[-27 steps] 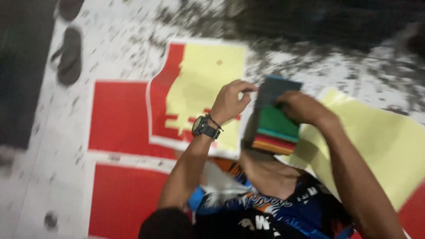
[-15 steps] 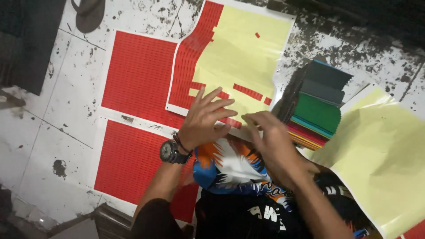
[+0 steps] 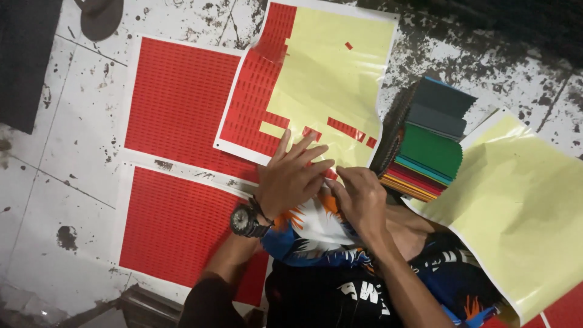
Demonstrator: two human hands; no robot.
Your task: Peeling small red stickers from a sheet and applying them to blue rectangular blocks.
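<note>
Both hands at the near edge of a partly peeled red-and-yellow sticker sheet [image 3: 306,85] on the floor.
Left hand [image 3: 291,177] spread flat, holding nothing; right hand [image 3: 359,197] pinching there, contents indiscernible; stack of coloured cards [image 3: 428,149] just right.

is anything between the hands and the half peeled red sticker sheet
Nothing visible. The left hand lies flat on the half-peeled sticker sheet at its lower edge, and the right hand sits just beside it at the same edge.
</note>
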